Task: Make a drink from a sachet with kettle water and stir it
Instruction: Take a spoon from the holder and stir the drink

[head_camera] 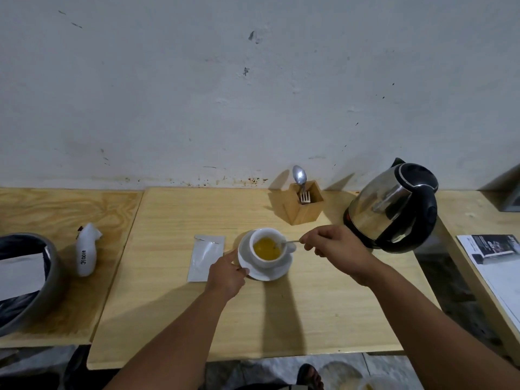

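The right hand (pixel 334 246) is pinching the stirrer (pixel 289 242), which is slanting left into the cup (pixel 267 247); the left hand (pixel 226 273) is gripping the saucer (pixel 277 273).

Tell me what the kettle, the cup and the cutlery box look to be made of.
Kettle: shiny metal body, likely stainless steel, mirror reflections; black handle and lid look plastic. Cup: glossy white, probably glazed ceramic, like its saucer. Cutlery box: pale matte wood, judging by its colour.
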